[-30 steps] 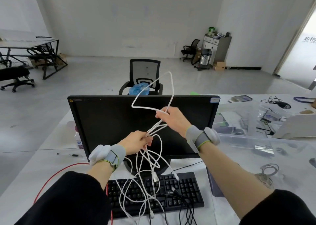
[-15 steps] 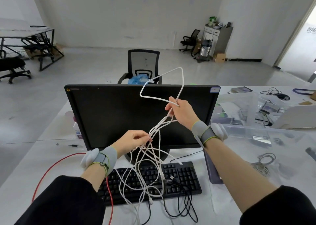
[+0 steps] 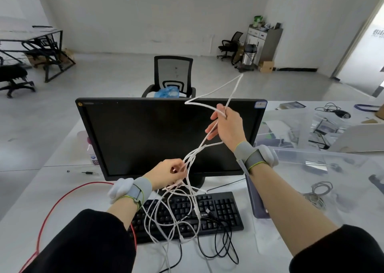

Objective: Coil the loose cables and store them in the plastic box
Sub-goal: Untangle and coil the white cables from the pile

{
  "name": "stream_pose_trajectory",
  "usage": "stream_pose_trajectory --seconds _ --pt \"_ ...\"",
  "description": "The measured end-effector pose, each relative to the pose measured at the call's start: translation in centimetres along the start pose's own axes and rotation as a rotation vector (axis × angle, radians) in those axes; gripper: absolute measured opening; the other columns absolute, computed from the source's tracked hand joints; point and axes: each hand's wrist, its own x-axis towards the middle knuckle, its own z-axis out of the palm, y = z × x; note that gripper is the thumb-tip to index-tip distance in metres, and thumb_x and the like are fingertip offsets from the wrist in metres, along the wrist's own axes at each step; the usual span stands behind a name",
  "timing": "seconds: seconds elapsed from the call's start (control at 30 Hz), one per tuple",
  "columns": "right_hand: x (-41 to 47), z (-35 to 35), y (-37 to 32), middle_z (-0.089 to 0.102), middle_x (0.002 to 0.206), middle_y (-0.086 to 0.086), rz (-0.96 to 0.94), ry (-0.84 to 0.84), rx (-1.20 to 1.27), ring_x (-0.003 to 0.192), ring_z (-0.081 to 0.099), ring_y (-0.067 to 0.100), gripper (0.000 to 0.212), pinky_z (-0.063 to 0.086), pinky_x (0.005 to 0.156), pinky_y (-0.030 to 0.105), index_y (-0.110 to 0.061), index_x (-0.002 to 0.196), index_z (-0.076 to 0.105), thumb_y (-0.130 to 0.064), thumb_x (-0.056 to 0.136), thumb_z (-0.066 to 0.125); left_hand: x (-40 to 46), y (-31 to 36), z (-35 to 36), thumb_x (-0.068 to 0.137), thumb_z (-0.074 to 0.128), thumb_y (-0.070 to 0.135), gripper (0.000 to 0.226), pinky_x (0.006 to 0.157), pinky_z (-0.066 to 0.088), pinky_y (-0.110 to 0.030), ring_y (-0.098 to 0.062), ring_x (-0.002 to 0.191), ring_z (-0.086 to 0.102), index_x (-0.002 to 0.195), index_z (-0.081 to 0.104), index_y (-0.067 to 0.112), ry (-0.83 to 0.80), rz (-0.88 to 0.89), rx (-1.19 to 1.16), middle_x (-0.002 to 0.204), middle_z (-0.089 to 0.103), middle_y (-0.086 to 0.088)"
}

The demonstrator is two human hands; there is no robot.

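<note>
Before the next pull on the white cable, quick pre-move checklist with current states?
1. Right hand has a grip on the white cable: ok, fingers curled round it with a loop sticking up above.
2. Left hand has a grip on the bundle lower down: ok, pinching the strands.
3. Strands free of tangles: not ok, several loops cross over the keyboard.
4. White cable clear of the black cable: cannot tell, they overlap by the keyboard's front edge.
5. Plastic box within reach at right: ok, beside the right forearm.
6. Cable coiled: not ok, loose loops only.
</note>
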Motion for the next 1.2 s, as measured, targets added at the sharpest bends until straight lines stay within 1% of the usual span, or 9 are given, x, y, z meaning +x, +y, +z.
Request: stream_pose_trajectory --seconds 0.1,0.43,0.57,0.7,0.77,0.9,1.0,1.07,1.2 --pt "-0.1 -0.4 -1.3 0.061 0.058 0.011 -0.040 0.018 0.080 0.037 0.055 0.015 0.037 0.041 0.039 0.016 -0.012 0.078 0.049 -0.032 0.103 0.030 -0.4 -0.7 0.6 0.090 0.059 0.033 0.009 0.055 0.050 -0.021 -0.013 0.061 0.060 0.087 0.056 0.026 -0.096 -0.119 0.049 0.096 0.061 0.005" --pt "-0.4 -0.6 -5.0 0.057 0.055 0.015 -0.170 0.073 0.281 0.033 0.050 0.015 0.038 0.037 0.034 0.017 -0.010 0.077 0.046 -0.029 0.104 0.026 -0.1 -1.3 1.1 0.091 0.054 0.026 0.005 0.050 0.048 -0.023 -0.010 0.054 0.056 0.092 0.057 0.023 -0.052 -0.165 0.005 0.066 0.059 0.001" --pt "-0.8 0.0 -5.3 0.063 0.056 0.008 -0.103 -0.032 0.257 0.036 0.050 0.013 0.036 0.032 0.035 0.016 -0.013 0.078 0.049 -0.032 0.103 0.031 0.4 -1.4 1.3 0.094 0.050 0.030 0.014 0.063 0.051 -0.027 -0.008 0.056 0.058 0.084 0.059 0.026 0.035 -0.179 0.063 0.067 0.059 0.005" --pt "-1.9 1.5 -2.9 0.067 0.059 0.005 -0.071 -0.172 0.203 0.033 0.044 0.009 0.040 0.031 0.035 0.014 -0.009 0.075 0.059 -0.036 0.099 0.041 0.4 -0.4 1.5 0.099 0.041 0.029 0.025 0.085 0.045 -0.029 -0.016 0.091 0.057 0.092 0.064 0.019 -0.004 -0.152 0.201 0.104 0.055 0.002" --pt "-2.7 2.0 -1.5 0.070 0.063 0.003 -0.042 -0.248 0.238 0.034 0.043 0.008 0.044 0.031 0.036 0.013 -0.009 0.078 0.064 -0.038 0.099 0.039 0.1 -0.1 1.4 0.100 0.038 0.029 0.027 0.091 0.042 -0.030 -0.018 0.097 0.054 0.092 0.061 0.017 -0.038 -0.167 0.224 0.108 0.051 0.000" --pt "-3.7 2.2 0.3 0.071 0.081 0.002 -0.066 -0.302 0.193 0.045 0.042 0.009 0.042 0.032 0.041 0.011 -0.011 0.099 0.066 -0.037 0.100 0.033 -0.4 -0.9 1.1 0.101 0.036 0.027 0.030 0.077 0.039 -0.026 -0.015 0.080 0.048 0.074 0.048 0.019 -0.084 -0.218 0.232 0.087 0.048 0.002" --pt "-4.0 2.4 2.0 0.063 0.074 -0.009 -0.085 -0.277 0.015 0.047 0.042 0.002 0.023 0.034 0.049 0.011 -0.024 0.087 0.063 -0.032 0.098 0.044 -0.8 -0.9 0.9 0.100 0.038 0.024 0.031 0.061 0.036 -0.023 -0.011 0.064 0.041 0.070 0.044 0.019 -0.079 -0.223 0.190 0.074 0.046 0.004" --pt "-3.8 2.7 3.5 0.051 0.057 -0.015 -0.039 -0.262 -0.108 0.050 0.043 0.000 0.025 0.034 0.055 0.014 -0.028 0.071 0.061 -0.033 0.094 0.053 -0.7 -0.4 0.8 0.099 0.041 0.023 0.031 0.063 0.036 -0.024 -0.011 0.066 0.043 0.068 0.043 0.021 -0.080 -0.171 0.239 0.075 0.048 0.004" --pt "-3.6 3.4 5.7 0.053 0.064 -0.008 0.025 -0.254 -0.112 0.063 0.048 0.006 0.015 0.040 0.063 0.019 -0.018 0.084 0.069 -0.025 0.092 0.058 -0.3 0.9 1.1 0.099 0.043 0.028 0.031 0.063 0.036 -0.027 -0.015 0.065 0.045 0.068 0.047 0.020 -0.106 -0.113 0.336 0.072 0.049 0.003"
